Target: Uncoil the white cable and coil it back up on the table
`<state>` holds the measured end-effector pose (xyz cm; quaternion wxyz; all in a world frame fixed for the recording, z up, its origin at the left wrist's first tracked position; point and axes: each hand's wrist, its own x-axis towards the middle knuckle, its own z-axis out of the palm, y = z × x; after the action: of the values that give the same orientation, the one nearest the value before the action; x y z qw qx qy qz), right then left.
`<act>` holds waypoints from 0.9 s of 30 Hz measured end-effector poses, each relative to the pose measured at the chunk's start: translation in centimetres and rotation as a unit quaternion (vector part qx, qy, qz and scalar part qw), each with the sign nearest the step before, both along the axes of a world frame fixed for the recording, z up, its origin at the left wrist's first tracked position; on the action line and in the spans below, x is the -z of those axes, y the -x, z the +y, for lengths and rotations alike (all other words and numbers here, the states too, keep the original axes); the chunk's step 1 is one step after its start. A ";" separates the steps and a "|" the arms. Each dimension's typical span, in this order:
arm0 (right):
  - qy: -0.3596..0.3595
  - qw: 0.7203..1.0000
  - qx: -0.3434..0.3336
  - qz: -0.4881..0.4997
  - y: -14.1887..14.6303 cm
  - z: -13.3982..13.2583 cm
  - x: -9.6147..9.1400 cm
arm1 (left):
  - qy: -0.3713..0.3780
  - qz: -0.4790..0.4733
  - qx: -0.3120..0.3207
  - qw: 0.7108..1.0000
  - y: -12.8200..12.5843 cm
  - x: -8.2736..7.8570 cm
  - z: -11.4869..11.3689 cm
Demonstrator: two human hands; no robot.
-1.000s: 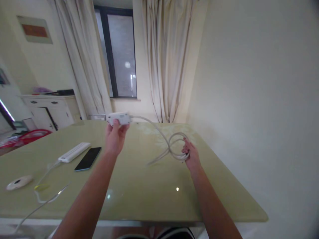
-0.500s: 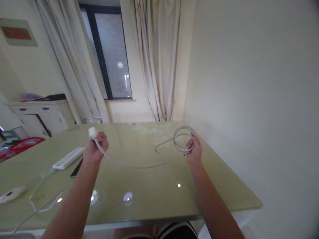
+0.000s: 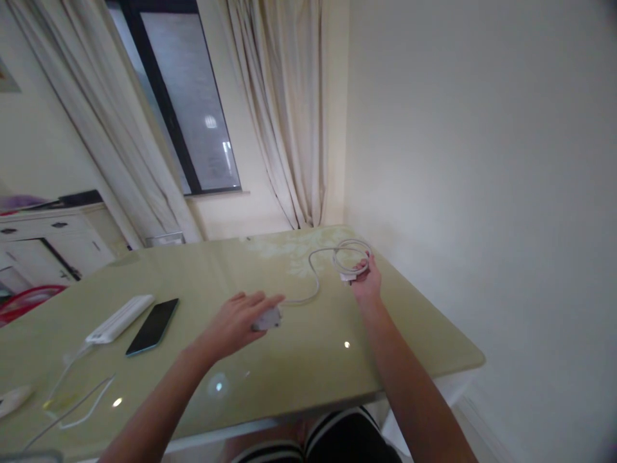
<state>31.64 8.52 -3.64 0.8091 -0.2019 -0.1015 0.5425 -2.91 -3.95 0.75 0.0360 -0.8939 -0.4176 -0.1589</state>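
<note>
There it was, right of the middle of the glossy green tabletop (image 3: 299, 373): a white adapter block (image 3: 268, 318) lying flat, with its cable (image 3: 315, 286) snaking off to the far right corner, where it ended in a small coil (image 3: 345, 274). The left hand (image 3: 234, 325) lay over the block, palm down, arm stretched forward from the near edge. Its fingers were laid out long and loose across the top, not curled round it, so the grip looked open, resting rather than clamping. The right hand (image 3: 367, 286) was further out, wrist straight and forearm angled toward the wall, with its grip closed on the near side of the coil and the loops pinched together between thumb and fingers. As for handling, I'd call the block light, hard and smooth-sided, easy to skid on that slick glass, and best taken across its short sides. The cable looked soft but springy, the sort that wants to uncurl, so the place to hold it was where the loops crossed, just where the fingers sat. The slack run between the two hands lay in a lazy S, touching the glass — no tension in it that I could see. Off to the left, well apart, sat a dark phone (image 3: 153, 325) just beside a white power strip (image 3: 120, 317).
</note>
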 end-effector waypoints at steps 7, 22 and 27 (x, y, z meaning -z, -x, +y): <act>0.001 0.999 -0.028 -0.037 1.1 0.4 1.0 | -0.005 0.075 0.052 0.996 1.9 7.1 4.4; -0.037 0.959 -0.207 -0.188 7.7 -1.9 1.7 | 0.091 -0.306 -0.043 0.947 -5.6 5.3 7.1; -0.011 0.936 -0.224 -0.273 8.6 -3.0 2.2 | 0.179 -0.509 -0.017 0.842 -13.9 6.7 7.9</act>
<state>23.04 5.52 -5.83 0.6101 -0.3057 -0.3668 0.6323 11.04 3.92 -5.97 -0.3399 -0.6708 -0.4139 -0.5131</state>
